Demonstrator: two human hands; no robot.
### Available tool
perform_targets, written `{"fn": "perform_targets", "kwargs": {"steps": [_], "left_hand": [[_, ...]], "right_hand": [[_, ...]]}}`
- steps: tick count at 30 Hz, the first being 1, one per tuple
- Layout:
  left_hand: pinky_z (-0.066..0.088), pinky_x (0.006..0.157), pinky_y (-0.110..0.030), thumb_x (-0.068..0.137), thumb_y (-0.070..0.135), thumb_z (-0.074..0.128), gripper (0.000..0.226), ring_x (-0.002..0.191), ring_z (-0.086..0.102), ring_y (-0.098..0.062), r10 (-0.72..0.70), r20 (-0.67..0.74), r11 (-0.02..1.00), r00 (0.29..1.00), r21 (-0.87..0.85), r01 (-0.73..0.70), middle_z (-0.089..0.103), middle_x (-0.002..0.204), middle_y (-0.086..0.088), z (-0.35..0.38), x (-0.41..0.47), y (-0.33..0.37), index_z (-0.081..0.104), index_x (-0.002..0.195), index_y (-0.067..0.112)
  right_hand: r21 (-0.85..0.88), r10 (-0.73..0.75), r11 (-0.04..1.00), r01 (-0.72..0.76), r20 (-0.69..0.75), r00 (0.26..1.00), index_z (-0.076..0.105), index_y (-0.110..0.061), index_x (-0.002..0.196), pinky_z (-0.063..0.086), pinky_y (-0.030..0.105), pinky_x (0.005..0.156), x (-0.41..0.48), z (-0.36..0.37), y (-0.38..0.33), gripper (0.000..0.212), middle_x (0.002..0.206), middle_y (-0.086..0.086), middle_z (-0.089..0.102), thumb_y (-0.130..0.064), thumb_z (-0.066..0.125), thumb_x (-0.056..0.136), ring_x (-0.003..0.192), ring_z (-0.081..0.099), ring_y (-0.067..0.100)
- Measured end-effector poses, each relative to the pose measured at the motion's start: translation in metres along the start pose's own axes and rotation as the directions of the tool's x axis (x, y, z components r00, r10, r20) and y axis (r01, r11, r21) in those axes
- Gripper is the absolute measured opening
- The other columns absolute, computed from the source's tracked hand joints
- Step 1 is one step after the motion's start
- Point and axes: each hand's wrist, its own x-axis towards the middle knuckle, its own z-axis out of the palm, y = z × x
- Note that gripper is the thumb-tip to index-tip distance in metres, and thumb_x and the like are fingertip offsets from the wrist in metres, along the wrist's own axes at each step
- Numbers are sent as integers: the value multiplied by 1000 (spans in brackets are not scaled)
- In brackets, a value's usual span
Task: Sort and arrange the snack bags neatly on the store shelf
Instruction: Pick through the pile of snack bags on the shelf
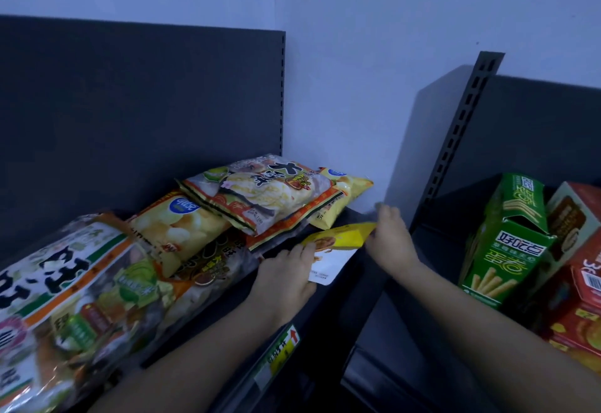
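The small snack bag (338, 245), yellow at one end and white at the other, was at the right end of the dark shelf (325, 308), just in front of the pile of other bags. I could not tell if it touched the shelf. Its long axis ran on a diagonal: the yellow end pointed up and to the right, and the white end pointed down toward the front edge of the shelf. The left hand (286, 272) gripped its left side, with the fingers curled over the printed face. The right hand (390, 237) pinched the yellow end. The hands were apart, one at each end of the bag.

Behind it, a bag with a red border (260, 194) lay on top of the pile, partly over a yellow chip bag (177, 227). A large white and orange bag (65, 282) lay at the left. A price label (279, 354) sat on the front edge.

On the neighbouring shelf to the right, a green box (507, 243) stood upright with its top torn open; its contents were not visible. Red boxes (579, 298) were stacked just beside it.
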Motion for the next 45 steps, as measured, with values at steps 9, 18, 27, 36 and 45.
{"fn": "perform_targets", "kwargs": {"steps": [9, 18, 27, 36, 45], "left_hand": [[45, 40, -22, 44, 32, 86, 75, 68, 68, -23, -35, -387, 959, 921, 246, 140, 70, 93, -8, -83, -41, 19, 63, 110, 5], [41, 102, -35, 59, 47, 67, 108, 137, 34, -24, -317, -246, 919, 916, 157, 360, 25, 154, -10, -160, -167, -29, 19, 149, 11], [35, 39, -12, 81, 23, 73, 17, 42, 51, 2, -907, -64, 274, 416, -841, 467, 60, 51, 13, -245, -360, -43, 58, 89, 17], [54, 73, -34, 52, 23, 83, 51, 72, 69, -21, -984, -110, 62, -143, -950, 307, 75, 87, -9, -277, -607, -34, 68, 97, 7], [54, 79, -42, 44, 18, 92, 65, 78, 69, -30, -912, -8, -72, -409, -981, 180, 73, 90, -17, -260, -799, -24, 66, 100, -1]], "right_hand": [[868, 34, -94, -487, 492, 870, 53, -20, 66, 44, 19, 46, -45, -59, -86, 34, 51, -1, 56, -38, 39, 91, 45, 53, 15], [823, -484, 190, -536, 553, 678, 66, -7, 101, 56, 40, 68, -118, -47, -202, 21, 93, 12, 72, -6, 68, 81, 80, 69, 30], [769, -876, 348, -535, 471, 107, 62, -5, 108, 57, 37, 74, -250, -16, -327, 29, 106, 15, 69, -7, 61, 79, 91, 68, 29], [578, -806, 568, -585, 533, -256, 65, -7, 94, 56, 37, 64, -487, 9, -456, 11, 86, 12, 73, -2, 59, 86, 72, 69, 26], [603, -700, 714, -356, 590, -403, 64, 3, 101, 53, 39, 79, -674, 44, -515, 19, 97, 17, 69, 7, 61, 83, 81, 66, 27]]}}
